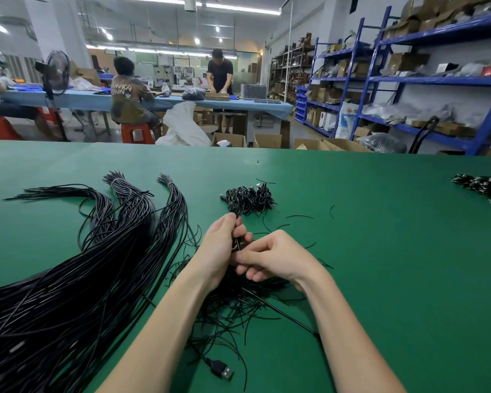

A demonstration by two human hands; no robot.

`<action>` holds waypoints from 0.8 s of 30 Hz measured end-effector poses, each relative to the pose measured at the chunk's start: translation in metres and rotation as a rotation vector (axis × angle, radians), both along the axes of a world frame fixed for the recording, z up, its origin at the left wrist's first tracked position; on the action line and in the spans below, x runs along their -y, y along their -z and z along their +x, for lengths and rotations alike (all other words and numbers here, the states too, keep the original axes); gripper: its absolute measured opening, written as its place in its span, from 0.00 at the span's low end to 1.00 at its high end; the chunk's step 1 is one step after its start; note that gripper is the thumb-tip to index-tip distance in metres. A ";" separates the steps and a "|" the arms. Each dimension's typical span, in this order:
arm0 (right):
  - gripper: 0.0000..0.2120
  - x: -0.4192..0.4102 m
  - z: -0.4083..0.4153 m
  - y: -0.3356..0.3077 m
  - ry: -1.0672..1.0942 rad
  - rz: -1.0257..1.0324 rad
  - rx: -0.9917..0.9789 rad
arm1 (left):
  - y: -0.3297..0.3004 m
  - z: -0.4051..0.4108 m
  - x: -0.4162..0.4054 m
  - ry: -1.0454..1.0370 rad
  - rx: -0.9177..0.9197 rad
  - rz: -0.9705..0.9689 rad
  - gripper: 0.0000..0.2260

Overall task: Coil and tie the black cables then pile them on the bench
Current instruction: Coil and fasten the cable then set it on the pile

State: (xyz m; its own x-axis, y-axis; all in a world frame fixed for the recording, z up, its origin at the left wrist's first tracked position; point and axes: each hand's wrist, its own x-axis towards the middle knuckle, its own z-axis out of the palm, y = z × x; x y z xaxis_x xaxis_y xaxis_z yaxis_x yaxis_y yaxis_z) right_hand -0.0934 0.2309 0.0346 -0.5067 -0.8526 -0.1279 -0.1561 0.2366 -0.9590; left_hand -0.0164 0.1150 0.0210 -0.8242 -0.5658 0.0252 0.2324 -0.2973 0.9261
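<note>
My left hand [220, 245] grips a coiled black cable [235, 222] upright above the green bench [366, 251]. My right hand [270, 258] is curled beside it and pinches a thin black tie at the coil's middle. Just beyond the hands lies a pile of tied black coils [248, 198]. Long uncoiled black cables [82, 279] in several banded bundles spread over the left of the bench. Under my wrists lie loose thin black ties [233, 310], and a cable end with a USB plug [223, 370] rests near the front edge.
Another heap of coiled cables [485, 188] sits at the far right of the bench. Short black tie offcuts [298, 217] are scattered near the pile. Beyond the bench, people work at a blue table [167, 102]; blue shelving [408, 80] and cardboard boxes [267, 140] stand behind.
</note>
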 end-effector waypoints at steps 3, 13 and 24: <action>0.07 -0.004 -0.003 0.000 -0.037 0.025 -0.029 | -0.002 0.000 -0.002 -0.005 -0.021 0.049 0.12; 0.03 -0.020 -0.023 0.014 0.106 0.513 -0.642 | -0.001 0.008 0.014 0.011 -0.032 0.204 0.11; 0.03 -0.024 -0.026 0.011 0.095 0.482 -0.707 | 0.005 0.002 0.018 0.115 -0.100 0.212 0.15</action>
